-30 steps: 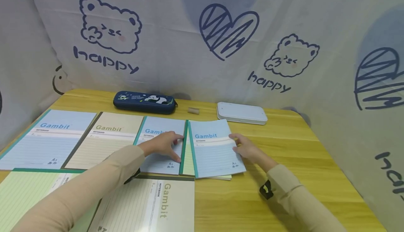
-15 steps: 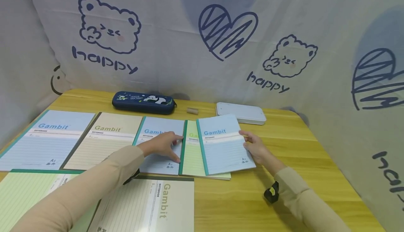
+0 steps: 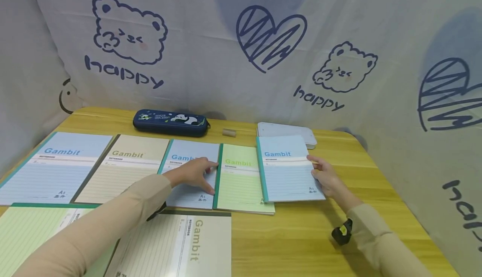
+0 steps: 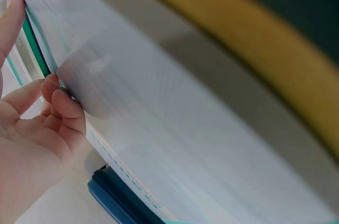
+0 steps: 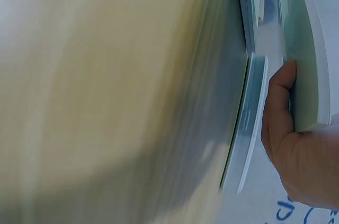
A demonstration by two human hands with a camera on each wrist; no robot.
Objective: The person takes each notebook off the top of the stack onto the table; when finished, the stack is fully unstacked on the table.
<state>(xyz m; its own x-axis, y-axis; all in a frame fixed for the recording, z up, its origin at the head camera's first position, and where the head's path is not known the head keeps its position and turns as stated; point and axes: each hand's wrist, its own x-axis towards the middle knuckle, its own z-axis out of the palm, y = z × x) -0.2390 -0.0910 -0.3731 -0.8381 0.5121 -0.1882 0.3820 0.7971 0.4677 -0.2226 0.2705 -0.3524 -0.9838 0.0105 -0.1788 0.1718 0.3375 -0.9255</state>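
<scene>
My right hand [image 3: 326, 178] pinches the right edge of a blue Gambit notebook [image 3: 288, 172]. This notebook is raised above the table, its left edge overlapping a light green notebook [image 3: 237, 185] in the head view. In the right wrist view the curled thumb of that hand [image 5: 296, 144] presses on one face of the held notebook [image 5: 307, 70]. My left hand [image 3: 193, 172] rests over another blue notebook [image 3: 188, 195], thumb and fingers spread, fingertips touching the green notebook's dark green spine. The left wrist view shows that hand [image 4: 45, 134] beside the spine.
Left of these lie a beige notebook [image 3: 132, 155] and a blue notebook [image 3: 64, 168]. In front are a green notebook [image 3: 30, 231] and a beige one [image 3: 203, 243]. Behind stand a navy panda pencil case [image 3: 169, 123], a small brown cylinder [image 3: 229, 132] and a white case [image 3: 286, 131].
My right hand has lifted the blue notebook off the green one and carried it rightward, uncovering most of the green cover. My left hand has stayed in place.
</scene>
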